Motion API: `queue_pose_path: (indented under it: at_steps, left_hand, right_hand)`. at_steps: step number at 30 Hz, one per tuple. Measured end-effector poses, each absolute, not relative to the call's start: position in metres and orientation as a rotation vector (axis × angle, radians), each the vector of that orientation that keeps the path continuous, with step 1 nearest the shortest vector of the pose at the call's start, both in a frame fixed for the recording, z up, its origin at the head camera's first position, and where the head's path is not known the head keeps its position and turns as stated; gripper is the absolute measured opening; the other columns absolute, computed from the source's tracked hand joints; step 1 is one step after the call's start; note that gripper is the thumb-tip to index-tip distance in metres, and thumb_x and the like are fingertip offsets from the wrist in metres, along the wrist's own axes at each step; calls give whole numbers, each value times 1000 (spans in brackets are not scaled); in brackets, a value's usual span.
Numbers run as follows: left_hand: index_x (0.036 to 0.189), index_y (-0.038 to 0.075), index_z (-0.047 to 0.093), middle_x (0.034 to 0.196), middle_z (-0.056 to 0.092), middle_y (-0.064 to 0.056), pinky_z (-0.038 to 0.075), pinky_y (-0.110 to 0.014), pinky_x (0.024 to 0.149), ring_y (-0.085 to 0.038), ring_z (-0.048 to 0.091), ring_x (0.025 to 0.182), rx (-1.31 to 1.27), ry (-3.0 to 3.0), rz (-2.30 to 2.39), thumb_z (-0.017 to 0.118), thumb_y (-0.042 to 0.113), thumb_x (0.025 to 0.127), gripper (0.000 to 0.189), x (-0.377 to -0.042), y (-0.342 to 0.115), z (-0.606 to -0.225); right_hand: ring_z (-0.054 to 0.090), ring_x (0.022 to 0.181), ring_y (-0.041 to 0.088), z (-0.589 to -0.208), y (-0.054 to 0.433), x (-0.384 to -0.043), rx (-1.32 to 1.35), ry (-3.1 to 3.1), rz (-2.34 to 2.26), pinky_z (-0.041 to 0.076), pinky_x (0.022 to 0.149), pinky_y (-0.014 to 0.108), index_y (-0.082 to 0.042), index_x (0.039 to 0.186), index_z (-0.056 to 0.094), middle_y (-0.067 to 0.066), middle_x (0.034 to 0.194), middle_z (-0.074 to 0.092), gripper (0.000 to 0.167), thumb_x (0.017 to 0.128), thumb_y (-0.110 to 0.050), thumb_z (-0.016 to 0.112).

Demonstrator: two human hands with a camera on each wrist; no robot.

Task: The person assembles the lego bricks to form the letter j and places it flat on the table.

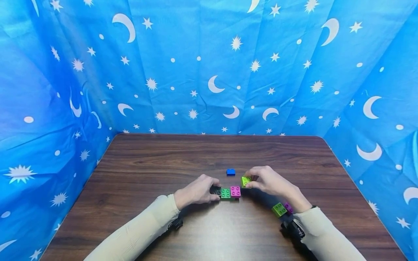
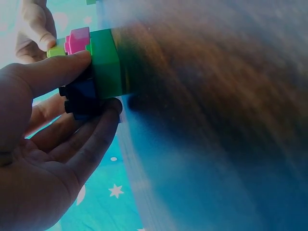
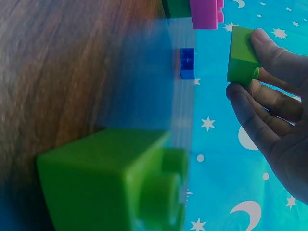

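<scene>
hands point(image 1: 197, 189) point(image 1: 274, 182) pinch black block point(image 2: 83, 100) and lime block point(image 3: 241, 57).

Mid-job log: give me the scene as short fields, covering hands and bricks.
left hand: grips black brick
right hand: holds lime brick off the table, apart from pink brick
green brick: between black and pink, pink on top
far side: blue brick
near side: second lime brick, purple brick; whether joined, unclear
</scene>
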State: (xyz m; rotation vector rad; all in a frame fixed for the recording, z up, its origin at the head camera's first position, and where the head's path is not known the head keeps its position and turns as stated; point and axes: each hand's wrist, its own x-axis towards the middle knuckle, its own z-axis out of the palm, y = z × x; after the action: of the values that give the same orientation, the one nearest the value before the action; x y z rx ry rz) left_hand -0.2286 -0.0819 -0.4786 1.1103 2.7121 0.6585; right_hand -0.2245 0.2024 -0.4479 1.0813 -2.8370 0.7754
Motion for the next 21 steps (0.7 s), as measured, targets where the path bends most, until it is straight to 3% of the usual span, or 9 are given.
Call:
queue_pose_path:
  at_steps: [6,12,21]
  left_hand:
    - [109,10,69,97,72,-1,51,-18,73,-7,62,80,1109,2719,646,78,25,81,33,-228,-82,-475]
    - [109,10,69,98,72,-1,51,-19,75,-8,63,82,1108,2723,645,78,25,81,33,-228,-81,-473]
    - [108,11,69,95,72,0,50,-18,71,-4,60,78,1122,2721,640,78,26,82,31,-228,-80,-476]
  right_hand:
    - [62,85,6,-448,198,-223,1108,-2833,808,56,74,32,-10,109,70,-3,98,70,25,89,-26,71]
    - [62,84,5,-449,193,-222,1129,-2847,838,55,72,27,-10,109,70,-5,98,69,26,90,-28,70]
    - [63,87,6,-449,186,-221,1205,-2816,860,55,74,32,-14,110,70,-4,101,70,25,91,-30,69]
